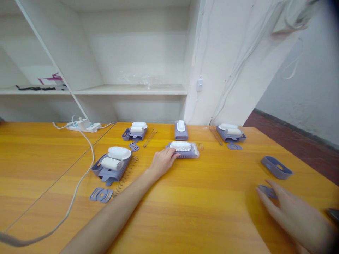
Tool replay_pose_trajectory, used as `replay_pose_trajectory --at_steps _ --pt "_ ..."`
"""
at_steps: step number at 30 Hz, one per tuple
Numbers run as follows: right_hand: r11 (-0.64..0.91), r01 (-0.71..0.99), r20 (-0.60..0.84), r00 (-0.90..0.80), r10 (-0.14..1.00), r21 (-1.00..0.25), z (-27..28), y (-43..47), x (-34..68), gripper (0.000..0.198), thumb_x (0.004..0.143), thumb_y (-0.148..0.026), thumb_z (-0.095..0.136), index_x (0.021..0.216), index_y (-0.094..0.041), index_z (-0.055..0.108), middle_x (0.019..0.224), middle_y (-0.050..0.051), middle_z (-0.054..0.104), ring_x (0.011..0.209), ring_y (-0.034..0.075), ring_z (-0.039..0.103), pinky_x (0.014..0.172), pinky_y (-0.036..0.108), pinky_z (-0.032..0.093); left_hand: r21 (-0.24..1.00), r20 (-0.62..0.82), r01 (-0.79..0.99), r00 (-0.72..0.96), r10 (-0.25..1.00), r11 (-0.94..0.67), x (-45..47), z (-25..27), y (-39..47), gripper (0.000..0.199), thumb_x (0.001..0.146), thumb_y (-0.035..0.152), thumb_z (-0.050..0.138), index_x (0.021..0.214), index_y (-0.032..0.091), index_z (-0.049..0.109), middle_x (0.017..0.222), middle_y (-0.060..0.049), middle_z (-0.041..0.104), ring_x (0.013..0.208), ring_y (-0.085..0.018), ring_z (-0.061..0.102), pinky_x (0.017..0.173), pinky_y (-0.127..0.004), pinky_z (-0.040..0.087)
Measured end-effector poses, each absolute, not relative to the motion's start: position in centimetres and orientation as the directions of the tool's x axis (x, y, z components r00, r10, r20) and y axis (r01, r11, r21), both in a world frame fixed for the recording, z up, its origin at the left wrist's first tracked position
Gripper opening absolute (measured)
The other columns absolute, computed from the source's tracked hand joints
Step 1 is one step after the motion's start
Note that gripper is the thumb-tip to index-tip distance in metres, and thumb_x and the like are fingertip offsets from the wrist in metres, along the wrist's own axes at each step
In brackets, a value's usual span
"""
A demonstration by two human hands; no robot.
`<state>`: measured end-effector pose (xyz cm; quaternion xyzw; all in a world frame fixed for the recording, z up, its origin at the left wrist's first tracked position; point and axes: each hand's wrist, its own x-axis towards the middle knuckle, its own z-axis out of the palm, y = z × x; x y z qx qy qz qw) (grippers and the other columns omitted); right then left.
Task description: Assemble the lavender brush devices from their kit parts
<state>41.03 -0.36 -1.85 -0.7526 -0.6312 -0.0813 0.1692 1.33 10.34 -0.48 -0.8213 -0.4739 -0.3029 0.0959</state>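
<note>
My left hand (163, 159) reaches to the table's middle, fingers closed at the left end of a thin coil spring (186, 149). That spring lies along a grey-blue plastic housing (182, 155) topped with a white oval piece (180, 145). A clear wrapping shows at the housing's right end. At the right, my right hand (291, 211), a little blurred, has thumb and forefinger around a small flat grey-blue plate with cut-outs (269, 191). Just beyond it sits an oval grey-blue shell (277, 167) with a hole in its side.
Similar sets of housings, white pieces, springs and flat plates stand at the near left (113, 165), back left (136, 131) and back right (230, 132). Another housing (181, 134) stands back centre. A power strip (91, 127) trails a white cable (91, 158) across the left.
</note>
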Motion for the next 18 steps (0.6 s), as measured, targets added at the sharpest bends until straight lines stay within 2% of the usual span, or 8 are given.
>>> replay_pose_trajectory --at_steps 1,3,6,9,11,15,18 --pt "-0.178 0.974 0.284 0.211 0.935 -0.138 -2.1 -0.7 41.4 0.049 0.074 -0.06 0.047 0.101 -0.021 0.062 0.082 0.023 0.067 0.065 0.036 0.064 0.062 0.052 0.046 0.129 0.591 0.835 0.368 0.718 -0.535 1.3 -0.5 10.3 0.026 0.092 0.04 0.037 0.095 0.019 0.053 0.088 -0.004 0.066 0.081 -0.015 0.062 0.064 -0.024 0.042" --pt "-0.145 0.982 0.246 0.171 0.954 -0.119 -2.3 -1.2 40.9 0.05 0.075 -0.061 0.046 0.102 -0.023 0.061 0.084 0.02 0.068 0.065 0.034 0.065 0.063 0.05 0.047 0.127 0.596 0.829 0.375 0.71 -0.544 1.3 -0.5 10.3 0.026 0.092 0.04 0.038 0.095 0.019 0.053 0.088 -0.005 0.066 0.081 -0.016 0.062 0.064 -0.024 0.042" --pt "-0.01 0.998 0.332 0.031 0.943 -0.064 -1.9 -1.2 37.5 0.049 0.077 -0.058 0.045 0.107 -0.022 0.059 0.097 0.015 0.068 0.08 0.035 0.065 0.069 0.051 0.048 0.124 0.604 0.823 0.381 0.7 -0.555 1.3 -0.5 10.3 0.026 0.092 0.04 0.039 0.095 0.019 0.054 0.088 -0.005 0.066 0.081 -0.016 0.062 0.064 -0.024 0.042" --pt "0.161 0.987 0.402 -0.153 0.903 0.015 -1.4 -0.2 32.6 0.048 0.081 -0.047 0.044 0.121 -0.022 0.052 0.113 0.014 0.063 0.102 0.035 0.058 0.076 0.05 0.045 0.118 0.608 0.825 0.38 0.697 -0.553 1.3 -0.6 10.3 0.026 0.092 0.04 0.039 0.094 0.019 0.054 0.087 -0.004 0.066 0.079 -0.015 0.062 0.062 -0.024 0.042" --pt "0.255 0.966 0.416 -0.25 0.875 0.043 -1.0 0.6 29.2 0.046 0.083 -0.041 0.044 0.124 -0.02 0.05 0.117 0.014 0.061 0.106 0.034 0.055 0.076 0.047 0.044 0.113 0.612 0.827 0.379 0.695 -0.551 1.3 -0.6 10.3 0.026 0.091 0.04 0.039 0.094 0.019 0.054 0.086 -0.004 0.066 0.079 -0.015 0.062 0.062 -0.024 0.042" --pt "0.414 0.91 0.365 -0.395 0.843 0.028 0.1 1.9 23.5 0.04 0.087 -0.028 0.04 0.125 -0.018 0.049 0.123 0.013 0.057 0.113 0.029 0.049 0.085 0.044 0.037 0.114 0.628 0.82 0.378 0.68 -0.561 1.3 -0.7 10.4 0.026 0.091 0.04 0.039 0.095 0.018 0.054 0.087 -0.005 0.066 0.081 -0.016 0.062 0.066 -0.023 0.044" --pt "0.492 0.87 0.392 -0.452 0.801 -0.003 0.9 3.0 21.4 0.034 0.088 -0.023 0.04 0.119 -0.018 0.053 0.115 0.01 0.061 0.106 0.025 0.052 0.088 0.04 0.034 0.117 0.641 0.813 0.377 0.668 -0.571 1.3 -0.7 10.4 0.026 0.091 0.039 0.04 0.096 0.018 0.054 0.088 -0.005 0.066 0.083 -0.016 0.062 0.068 -0.024 0.045"
